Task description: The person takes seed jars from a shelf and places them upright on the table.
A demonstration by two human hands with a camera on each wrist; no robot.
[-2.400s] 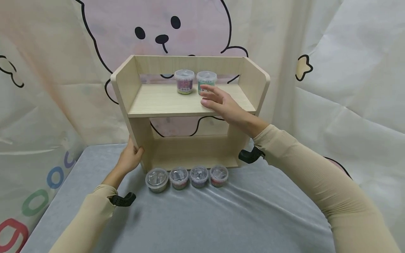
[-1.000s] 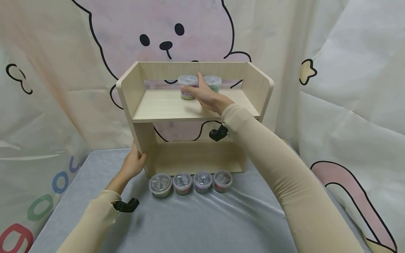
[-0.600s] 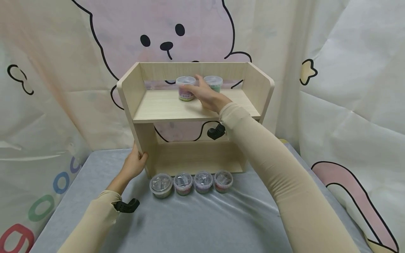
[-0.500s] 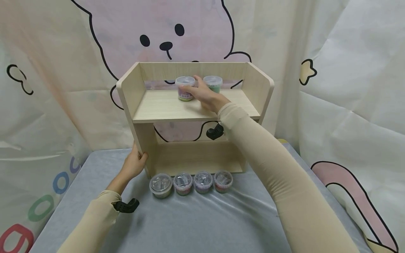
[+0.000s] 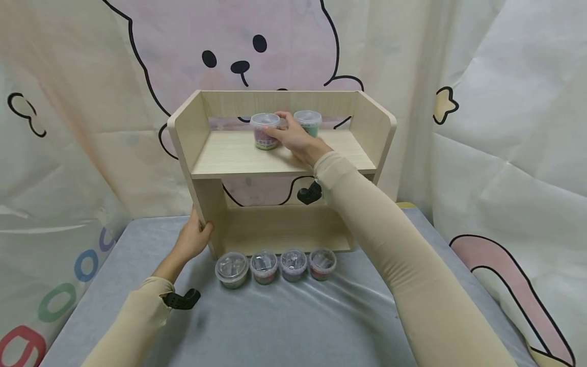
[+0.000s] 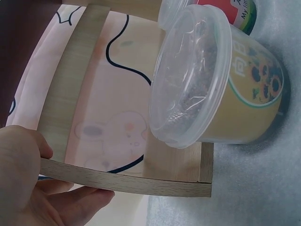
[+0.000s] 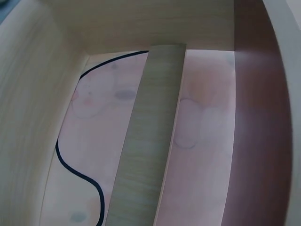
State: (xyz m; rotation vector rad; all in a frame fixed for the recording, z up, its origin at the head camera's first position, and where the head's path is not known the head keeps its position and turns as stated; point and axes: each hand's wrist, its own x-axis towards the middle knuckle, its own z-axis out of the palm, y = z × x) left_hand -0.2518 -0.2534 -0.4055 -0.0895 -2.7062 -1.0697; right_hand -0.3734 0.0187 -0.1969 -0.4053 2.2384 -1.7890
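Up on the top shelf [image 5: 224, 155], right of its left end, the purple tub [image 5: 263, 133] stands upright, pinched by the right hand [image 5: 295, 136], thumb in front and a finger showing behind (whether its base touches the board, I can't tell). My worry is the green tub [image 5: 308, 121]: it sits just beside the hand, partly behind the knuckles, and a backward sweep of the wrist could shove it over. The hold looks to be high on the wall, so a slack thumb might let the purple tub slip or tilt. Lower down, the left hand [image 5: 191, 238] grips the left panel [image 5: 211, 204], thumb inside and fingers outside; a hard pull there could rock the whole unit and slide both tubs. Four tubs [image 5: 263, 267] line the cloth [image 5: 275, 326] right at its foot, blocking the way into the lower tier, and the right sleeve [image 5: 403, 255] reaches across, its black wrist camera [image 5: 309, 193] hanging below the shelf edge, where it could snag.
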